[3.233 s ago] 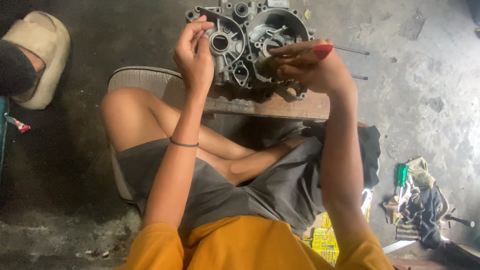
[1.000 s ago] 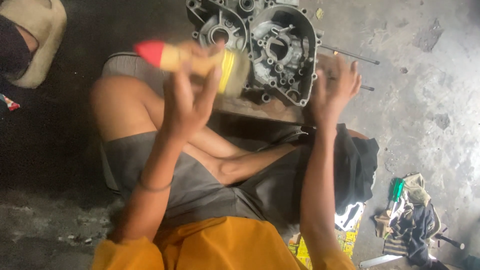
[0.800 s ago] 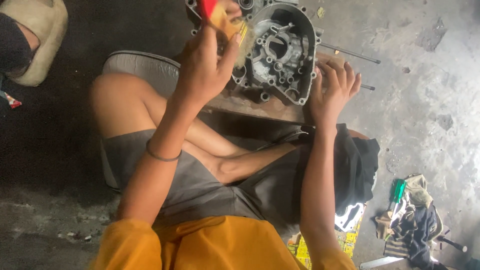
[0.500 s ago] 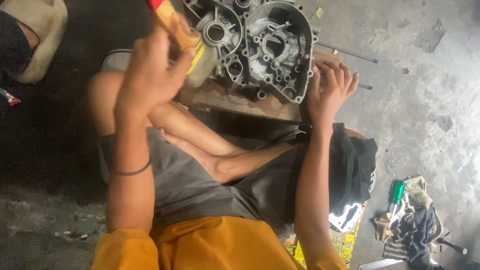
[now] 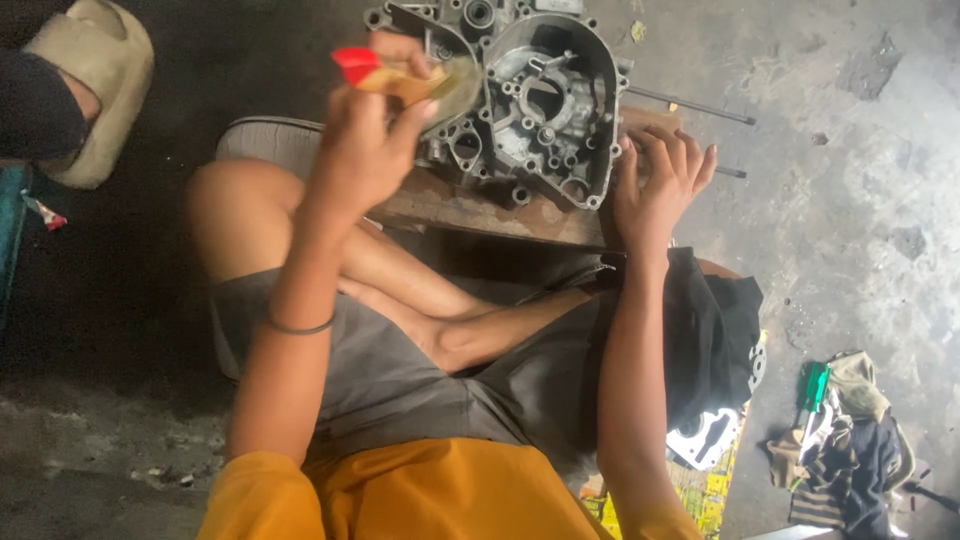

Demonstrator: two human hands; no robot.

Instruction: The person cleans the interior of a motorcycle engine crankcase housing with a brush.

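Observation:
A grey metal engine case (image 5: 540, 100) lies on a wooden board (image 5: 480, 210) in front of my crossed legs. My left hand (image 5: 370, 150) is raised over the case's left side, gripping a paintbrush (image 5: 405, 78) with a red-tipped wooden handle; its bristles touch the case. My right hand (image 5: 660, 180) rests with fingers spread on the board at the case's right edge, holding nothing.
A person's foot in a beige sandal (image 5: 95, 90) is at the top left. Thin metal rods (image 5: 690, 105) lie on the concrete floor right of the case. A black cloth (image 5: 715, 330) sits by my right knee, and a green tool with rags (image 5: 830, 420) lies at lower right.
My left hand swung the brush from high at the left down and right onto the case. My right hand stayed at the case's right edge.

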